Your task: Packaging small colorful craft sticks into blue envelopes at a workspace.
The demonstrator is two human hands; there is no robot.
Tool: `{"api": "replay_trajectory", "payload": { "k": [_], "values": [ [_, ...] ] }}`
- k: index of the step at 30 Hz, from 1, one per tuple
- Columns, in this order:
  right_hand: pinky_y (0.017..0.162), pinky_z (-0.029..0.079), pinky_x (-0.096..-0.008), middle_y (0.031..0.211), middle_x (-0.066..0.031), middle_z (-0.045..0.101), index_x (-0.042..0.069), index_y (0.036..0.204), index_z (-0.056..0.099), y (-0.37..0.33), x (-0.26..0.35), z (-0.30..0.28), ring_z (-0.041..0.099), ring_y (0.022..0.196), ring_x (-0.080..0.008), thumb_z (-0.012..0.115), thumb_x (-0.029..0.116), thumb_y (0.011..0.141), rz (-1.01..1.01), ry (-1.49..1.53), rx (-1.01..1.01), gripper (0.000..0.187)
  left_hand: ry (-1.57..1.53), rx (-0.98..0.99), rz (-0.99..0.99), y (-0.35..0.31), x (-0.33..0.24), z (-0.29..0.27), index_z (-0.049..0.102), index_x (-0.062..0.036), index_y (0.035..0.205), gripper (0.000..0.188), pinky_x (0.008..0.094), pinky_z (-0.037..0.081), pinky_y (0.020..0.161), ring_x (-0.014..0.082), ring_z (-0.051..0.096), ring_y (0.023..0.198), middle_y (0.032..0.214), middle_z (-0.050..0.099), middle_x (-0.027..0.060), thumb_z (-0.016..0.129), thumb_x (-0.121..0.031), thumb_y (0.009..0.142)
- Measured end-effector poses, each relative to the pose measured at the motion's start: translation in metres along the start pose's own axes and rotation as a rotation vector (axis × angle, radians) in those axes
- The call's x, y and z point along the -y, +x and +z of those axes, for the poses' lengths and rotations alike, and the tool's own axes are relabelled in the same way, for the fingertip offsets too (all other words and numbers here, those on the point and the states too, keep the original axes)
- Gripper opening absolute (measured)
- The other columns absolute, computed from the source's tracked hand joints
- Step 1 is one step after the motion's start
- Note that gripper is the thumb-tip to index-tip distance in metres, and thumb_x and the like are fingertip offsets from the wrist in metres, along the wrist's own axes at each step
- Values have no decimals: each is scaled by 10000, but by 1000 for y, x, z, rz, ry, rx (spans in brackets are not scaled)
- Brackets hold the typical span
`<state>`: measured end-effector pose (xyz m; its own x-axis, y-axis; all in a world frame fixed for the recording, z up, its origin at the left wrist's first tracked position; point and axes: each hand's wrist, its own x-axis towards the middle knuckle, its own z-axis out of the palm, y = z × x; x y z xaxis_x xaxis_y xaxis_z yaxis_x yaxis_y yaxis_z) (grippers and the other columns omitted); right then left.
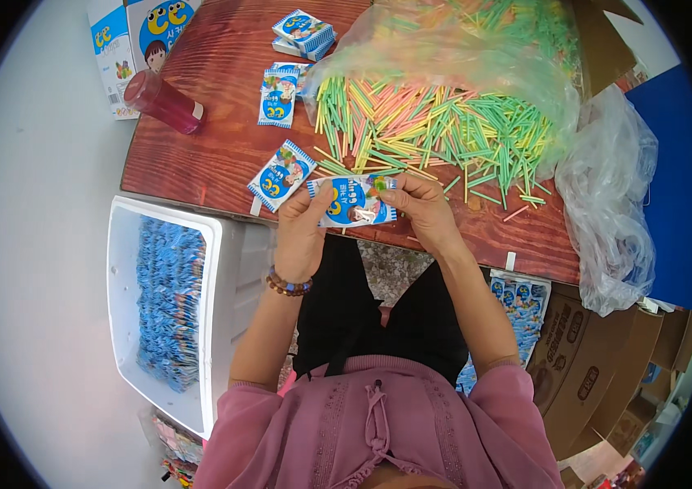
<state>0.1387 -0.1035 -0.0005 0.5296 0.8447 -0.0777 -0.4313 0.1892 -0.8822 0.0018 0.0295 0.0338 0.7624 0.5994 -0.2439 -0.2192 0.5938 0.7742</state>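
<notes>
Between my two hands, over the table's front edge, I hold a blue-and-white candy packet [346, 204] by its ends. My left hand [303, 224] pinches the left end; a beaded bracelet circles that wrist. My right hand [427, 210] grips the right end between thumb and fingers. Just left of it, another packet [282, 175] lies slanted at the table edge. Beyond the held packet spreads a heap of thin green, yellow and pink sticks [435, 122], spilling from a clear plastic bag [443, 49].
Several packets [279, 98] lie farther back on the wooden table [224, 49]. A pink-red bottle [165, 102] lies near printed boxes [109, 49]. At left stands a white foam box [211, 326] full of blue packets. Crumpled plastic [610, 196] hangs at right, above cardboard boxes [590, 359].
</notes>
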Motion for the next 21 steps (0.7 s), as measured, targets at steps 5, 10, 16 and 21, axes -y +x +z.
{"api": "replay_trajectory", "payload": {
  "k": [5,10,16,21],
  "values": [
    [715,469,-216,862,-9,662,10,873,651,-4,-2,1,563,771,-50,672,105,876,-35,-85,23,97,326,29,108,-7,5,-6,676,52,1016,170,223,510,743,67,630,794,926,699,54,625,-68,908],
    [697,463,-214,881,-15,667,-4,854,634,-9,-8,-1,546,764,-42,660,106,888,-19,-224,-35,117,426,-14,177,-13,7,3,681,57,1010,172,216,500,721,58,614,775,893,694,43,642,-66,897],
    [562,371,-194,680,64,540,-15,801,634,-15,0,15,420,648,0,653,106,892,-98,-227,-113,153,291,-51,206,-16,18,3,683,52,998,169,213,486,698,50,600,763,877,688,34,637,-81,905],
    [619,400,-200,742,48,554,-9,836,629,-18,3,8,458,693,-18,639,94,896,-117,-255,-105,119,175,-39,209,-15,25,-5,664,3,995,119,261,513,761,94,641,832,956,683,53,593,-68,931]
  ]
}}
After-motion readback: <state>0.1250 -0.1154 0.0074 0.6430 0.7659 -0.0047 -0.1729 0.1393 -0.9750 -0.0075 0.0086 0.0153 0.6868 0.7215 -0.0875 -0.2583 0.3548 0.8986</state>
